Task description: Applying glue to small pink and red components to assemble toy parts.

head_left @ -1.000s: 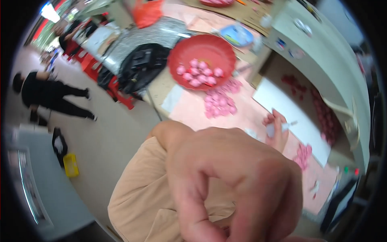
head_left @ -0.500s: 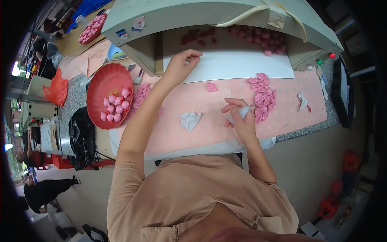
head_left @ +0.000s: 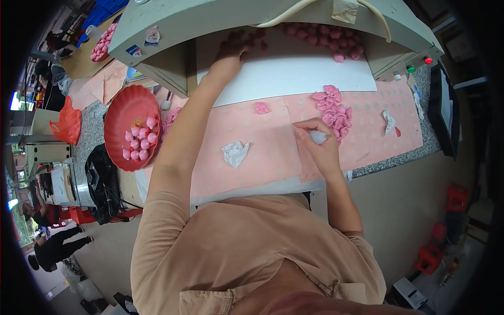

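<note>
My left hand (head_left: 229, 59) reaches into the grey box-shaped housing, at the small dark red pieces (head_left: 236, 37) on a white board (head_left: 294, 76). Its fingers are dim in the shade, so their grip is unclear. My right hand (head_left: 323, 149) is closed round a small whitish squeeze bottle (head_left: 318, 137), mostly covered by the fingers, above the pink mat (head_left: 252, 173). Just beyond it lies a pile of pink petal-shaped pieces (head_left: 336, 111). A single pink piece (head_left: 261, 107) rests near the board's front edge. Crumpled white tissue (head_left: 235, 154) lies between my arms.
Left of my left arm stands a red scalloped bowl (head_left: 118, 142) with pink balls (head_left: 140, 143). More pink balls (head_left: 325, 38) sit inside the housing (head_left: 168, 31) at right. A black bag (head_left: 102, 181) hangs near the left table edge. Another person (head_left: 58, 247) is far left.
My left hand has moved forward from above the board's front to the dark red pieces inside the housing. My right hand still holds the bottle, its fingers drawn closer together. The view has shifted slightly.
</note>
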